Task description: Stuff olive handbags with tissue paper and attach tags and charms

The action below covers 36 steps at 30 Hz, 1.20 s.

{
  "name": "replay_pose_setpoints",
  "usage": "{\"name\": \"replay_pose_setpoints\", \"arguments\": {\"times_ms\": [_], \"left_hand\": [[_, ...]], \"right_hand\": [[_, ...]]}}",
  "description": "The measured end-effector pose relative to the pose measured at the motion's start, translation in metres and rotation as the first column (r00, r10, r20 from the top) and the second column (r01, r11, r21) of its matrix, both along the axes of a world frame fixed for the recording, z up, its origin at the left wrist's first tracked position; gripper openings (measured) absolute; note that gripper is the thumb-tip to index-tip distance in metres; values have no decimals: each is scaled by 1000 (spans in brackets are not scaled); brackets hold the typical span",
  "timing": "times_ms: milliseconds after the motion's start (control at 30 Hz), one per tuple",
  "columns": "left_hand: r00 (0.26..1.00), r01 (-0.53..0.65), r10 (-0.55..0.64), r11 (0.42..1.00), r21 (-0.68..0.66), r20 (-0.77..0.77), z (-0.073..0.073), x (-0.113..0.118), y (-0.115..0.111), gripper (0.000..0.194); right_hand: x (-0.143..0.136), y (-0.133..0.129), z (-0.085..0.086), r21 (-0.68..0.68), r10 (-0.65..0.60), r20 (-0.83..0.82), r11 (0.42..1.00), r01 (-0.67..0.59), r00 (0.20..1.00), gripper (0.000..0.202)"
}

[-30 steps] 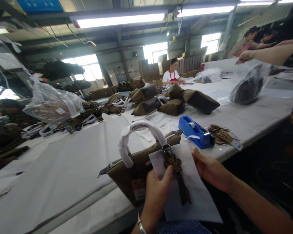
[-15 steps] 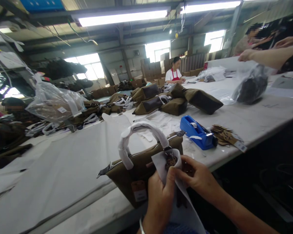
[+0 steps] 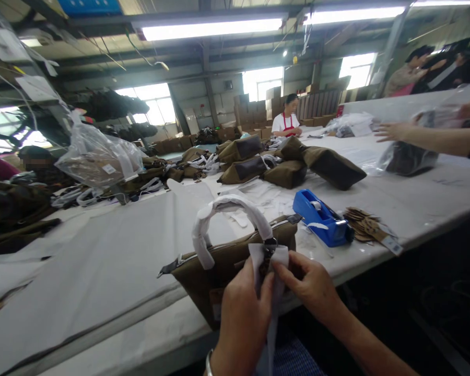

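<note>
While the olive handbag [image 3: 198, 277] stands at the table's [image 3: 419, 201] edge, the left hand [image 3: 245, 303] and right hand [image 3: 315, 284] each have a pinching grip on white paper [image 3: 281, 256] around its dark charm [image 3: 263, 268].

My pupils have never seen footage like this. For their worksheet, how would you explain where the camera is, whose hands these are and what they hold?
There is no machine here: a person works with two bare hands. The camera is worn on that person's head, looking forward and down. The left hand and right hand hold a white sheet, folded partly around a dark pendant below the wrapped handle of an olive bag. The bag is at the table's near edge. To its right lie a blue tape dispenser and brown tags; more olive bags are piled behind.
</note>
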State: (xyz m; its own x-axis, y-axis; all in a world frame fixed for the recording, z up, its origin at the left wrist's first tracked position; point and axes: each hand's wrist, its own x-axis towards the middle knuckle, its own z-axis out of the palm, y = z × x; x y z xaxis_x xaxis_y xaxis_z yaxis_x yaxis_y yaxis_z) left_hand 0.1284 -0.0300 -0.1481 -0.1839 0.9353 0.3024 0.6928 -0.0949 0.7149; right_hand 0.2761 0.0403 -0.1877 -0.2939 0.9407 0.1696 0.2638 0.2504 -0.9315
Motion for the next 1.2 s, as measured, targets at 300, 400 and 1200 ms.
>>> {"name": "replay_pose_setpoints", "arguments": {"times_ms": [300,400,1200], "left_hand": [[991,-135,136,981,137,2,4,1,0,36],[990,-127,117,980,151,76,1,5,0,36],[988,-33,101,883,469,-121,-24,11,-8,24]], "right_hand": [[-20,-10,-4,24,-110,-64,994,111,992,39],[-20,-12,-4,-2,-106,-128,994,107,986,38],[-20,-17,2,245,-122,-15,962,122,992,49]]}}
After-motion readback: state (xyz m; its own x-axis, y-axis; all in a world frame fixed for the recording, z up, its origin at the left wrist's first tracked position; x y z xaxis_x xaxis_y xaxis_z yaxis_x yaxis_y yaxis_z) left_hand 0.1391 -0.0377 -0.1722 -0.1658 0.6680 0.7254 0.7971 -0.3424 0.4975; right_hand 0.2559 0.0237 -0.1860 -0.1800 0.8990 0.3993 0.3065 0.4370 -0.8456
